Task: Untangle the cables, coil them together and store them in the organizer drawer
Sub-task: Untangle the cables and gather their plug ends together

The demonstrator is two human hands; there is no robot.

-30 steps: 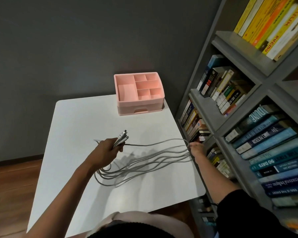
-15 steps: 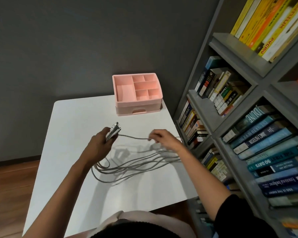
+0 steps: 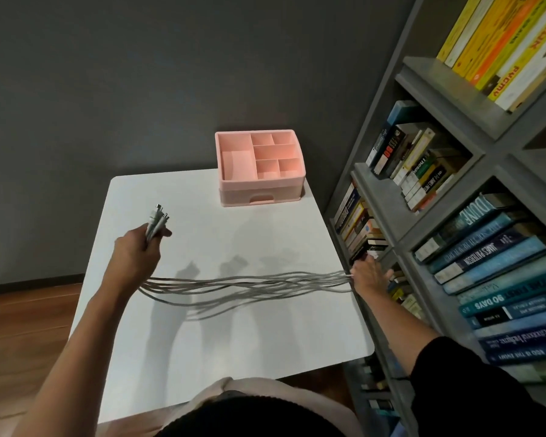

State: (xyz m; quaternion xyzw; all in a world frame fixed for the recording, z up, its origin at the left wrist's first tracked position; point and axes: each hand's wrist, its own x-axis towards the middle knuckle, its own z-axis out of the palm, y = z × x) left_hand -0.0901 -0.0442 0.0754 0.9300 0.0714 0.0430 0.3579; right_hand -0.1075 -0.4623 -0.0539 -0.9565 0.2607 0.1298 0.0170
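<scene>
Cables [image 3: 246,287]: a grey bundle stretched between the two hands, sagging onto the white table [image 3: 202,348] in the middle.
Plugs [image 3: 156,220]: white connector ends sticking up out of the left fist.
Left hand [image 3: 138,253]: closed around the bundle just below the plugs.
Right hand [image 3: 368,276]: at the table's right edge, gripping the far end of the strands; how the fingers sit I cannot tell.
Organizer [image 3: 260,167]: pink, beyond both hands, drawer [image 3: 260,197] closed, top compartments open.
Bookshelf [image 3: 454,197]: just beyond the right hand.
</scene>
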